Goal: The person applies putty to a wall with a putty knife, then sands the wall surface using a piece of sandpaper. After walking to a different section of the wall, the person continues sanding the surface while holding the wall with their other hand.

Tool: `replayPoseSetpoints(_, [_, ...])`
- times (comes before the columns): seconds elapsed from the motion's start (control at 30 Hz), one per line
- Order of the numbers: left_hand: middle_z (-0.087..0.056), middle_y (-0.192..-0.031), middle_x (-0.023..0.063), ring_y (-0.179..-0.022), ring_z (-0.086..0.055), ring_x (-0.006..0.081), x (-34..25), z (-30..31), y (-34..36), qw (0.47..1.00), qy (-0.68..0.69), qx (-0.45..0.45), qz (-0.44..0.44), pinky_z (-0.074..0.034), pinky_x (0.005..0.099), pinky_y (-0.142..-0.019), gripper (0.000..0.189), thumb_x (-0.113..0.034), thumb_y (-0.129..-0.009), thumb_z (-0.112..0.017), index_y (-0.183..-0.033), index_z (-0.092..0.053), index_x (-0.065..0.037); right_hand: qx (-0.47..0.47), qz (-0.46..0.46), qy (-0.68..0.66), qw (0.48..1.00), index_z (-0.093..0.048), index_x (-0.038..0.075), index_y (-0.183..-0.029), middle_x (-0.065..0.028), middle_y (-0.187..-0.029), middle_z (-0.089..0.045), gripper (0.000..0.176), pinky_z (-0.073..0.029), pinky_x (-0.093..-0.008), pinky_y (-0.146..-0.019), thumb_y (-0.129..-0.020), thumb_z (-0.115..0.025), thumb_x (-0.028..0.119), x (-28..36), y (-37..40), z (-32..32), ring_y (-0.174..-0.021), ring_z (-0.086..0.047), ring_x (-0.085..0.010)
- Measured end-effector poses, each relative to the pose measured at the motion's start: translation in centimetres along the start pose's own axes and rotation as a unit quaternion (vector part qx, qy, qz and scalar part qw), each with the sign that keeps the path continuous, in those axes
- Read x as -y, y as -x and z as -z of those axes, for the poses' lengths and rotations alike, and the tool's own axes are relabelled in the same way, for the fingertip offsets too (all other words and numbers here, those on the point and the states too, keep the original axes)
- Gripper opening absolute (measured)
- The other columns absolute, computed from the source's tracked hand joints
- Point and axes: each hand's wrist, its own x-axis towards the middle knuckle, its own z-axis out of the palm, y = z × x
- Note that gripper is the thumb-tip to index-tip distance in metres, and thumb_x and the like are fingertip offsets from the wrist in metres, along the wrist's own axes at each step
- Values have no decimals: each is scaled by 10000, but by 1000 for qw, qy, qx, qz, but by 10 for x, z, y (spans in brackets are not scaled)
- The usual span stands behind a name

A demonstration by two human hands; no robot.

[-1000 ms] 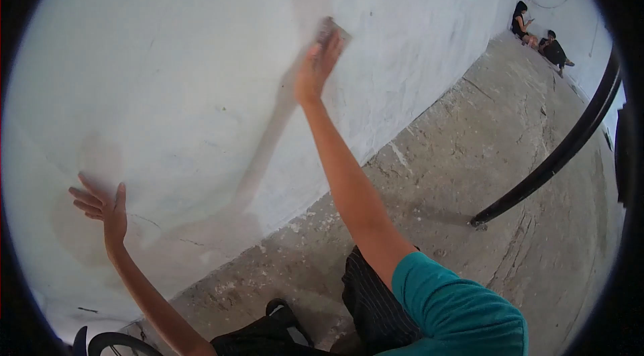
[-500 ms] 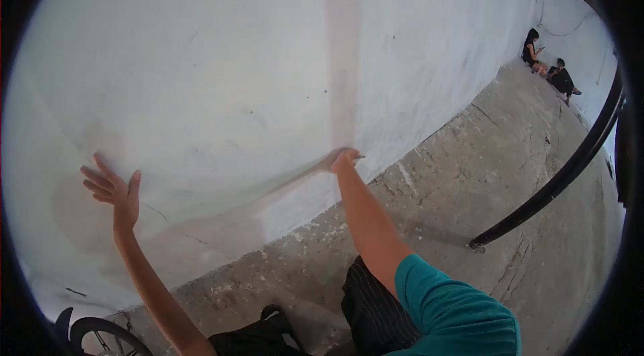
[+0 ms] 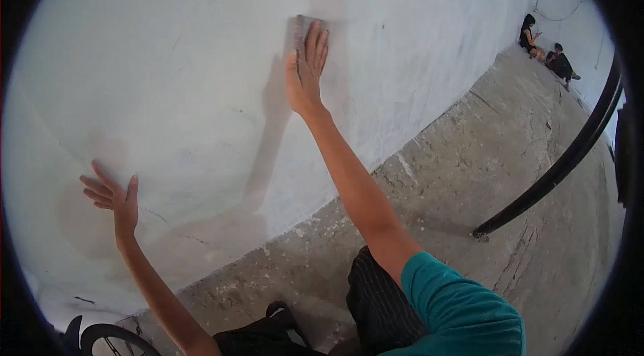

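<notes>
The right hand point(image 3: 305, 74) is stretched up high on a white wall point(image 3: 168, 54). It presses a small grey pad point(image 3: 300, 23) flat on the wall. The fingers point(image 3: 315, 44) lie long and close together over the pad, and the thumb sits low by its left side. So the hand is nearly flat, and the pad is held between the palm and the wall. Only the top and left edge of the pad peek out from under the fingers. The pad is high up, far from the bottom edge where the wall meets the floor point(image 3: 469, 155). The arm's grey shadow falls on the wall just left of it. The left hand point(image 3: 115, 200) is much lower and far off to the left. It is wide open, with the fingers spread, and its palm rests on the wall. It holds nothing. A teal sleeve point(image 3: 463, 309) covers the right shoulder. The floor is rough and grey. A black pipe point(image 3: 563, 161) leans up from the floor on the right. Far away, where the wall bends, two people point(image 3: 547, 51) sit on the floor. Part of a wheel point(image 3: 114, 342) shows at the bottom left.
</notes>
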Motion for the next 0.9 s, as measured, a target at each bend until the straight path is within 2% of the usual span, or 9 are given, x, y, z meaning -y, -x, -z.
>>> replayPoseSetpoints(0.13, [217, -1430, 172, -1296, 185, 429, 4, -4, 0, 1000, -13, -9, -10, 34, 578, -1018, 832, -405, -852, -524, -1409, 71, -235, 19, 35, 55, 998, -98, 19, -1396, -165, -1466, 8, 714, -1, -451, -1077, -907, -153, 537, -46, 4, 10, -1346, 31, -347])
replayPoseSetpoints(0.2, [213, -1431, 172, -1297, 182, 430, 6, -5, -1, 1000, -24, -10, -9, 31, 579, -1018, 831, -417, -852, -520, -1409, 70, -237, -146, -36, -26, 988, -122, 11, -1391, -185, -1460, -9, 717, -21, -432, -1082, -909, -201, 536, -97, 11, 9, -1348, 15, -335])
replayPoseSetpoints(0.33, [209, -1436, 159, -1293, 186, 436, 10, -9, -1, 999, -13, -26, -24, 54, 603, -1000, 831, -444, -850, -519, -1406, 74, -268, -252, -121, -108, 954, -117, 4, -1389, -140, -1451, -102, 718, -116, -384, -1078, -911, -311, 503, -216, 78, 8, -1331, -115, -266])
replayPoseSetpoints(0.4, [203, -1436, 165, -1296, 176, 436, 9, -10, -1, 999, -16, -28, -21, 43, 597, -1006, 825, -431, -852, -519, -1408, 65, -257, -346, -393, -220, 823, -114, 53, -1403, -105, -1454, -128, 657, -141, -357, -1076, -923, -303, 460, -228, 139, -10, -1326, -141, -241])
replayPoseSetpoints(0.47, [197, -1436, 171, -1299, 166, 437, 7, -8, 0, 999, -21, -33, -17, 31, 592, -1012, 819, -418, -854, -519, -1410, 57, -246, -295, -434, -298, 797, -96, 104, -1414, -62, -1456, -148, 629, -152, -336, -1075, -923, -292, 447, -249, 191, -16, -1321, -172, -204])
replayPoseSetpoints(0.6, [196, -1435, 175, -1296, 167, 444, 1, -6, 2, 999, -2, -39, -18, 39, 600, -1006, 808, -382, -852, -536, -1413, 32, -254, -325, -721, -282, 543, -67, 126, -1416, -47, -1465, -131, 636, -164, -334, -1077, -910, -264, 456, -208, 184, -12, -1324, -179, -206])
replayPoseSetpoints(0.63, [198, -1435, 174, -1295, 169, 445, 0, -5, 2, 999, 5, -34, -20, 42, 600, -1005, 807, -368, -850, -542, -1414, 24, -257, -325, -721, -281, 543, -67, 126, -1416, -47, -1465, -131, 636, -164, -334, -1077, -910, -264, 456, -224, 188, -20, -1324, -179, -206])
replayPoseSetpoints(0.73, [206, -1433, 173, -1295, 178, 440, 3, -9, 2, 999, 3, -46, -29, 56, 596, -1004, 805, -374, -848, -539, -1414, 23, -261, -270, -561, -88, 778, -79, 43, -1398, -149, -1458, -69, 667, -112, -394, -1087, -912, -258, 464, -256, 174, -35, -1331, -141, -295])
replayPoseSetpoints(0.9, [209, -1431, 171, -1289, 182, 448, 6, -10, 0, 999, 15, -42, -27, 63, 613, -991, 810, -422, -841, -532, -1412, 23, -272, -280, -301, 13, 912, -140, -15, -1377, -211, -1445, -76, 729, -108, -412, -1079, -900, -287, 516, -204, 84, -14, -1330, -94, -347])
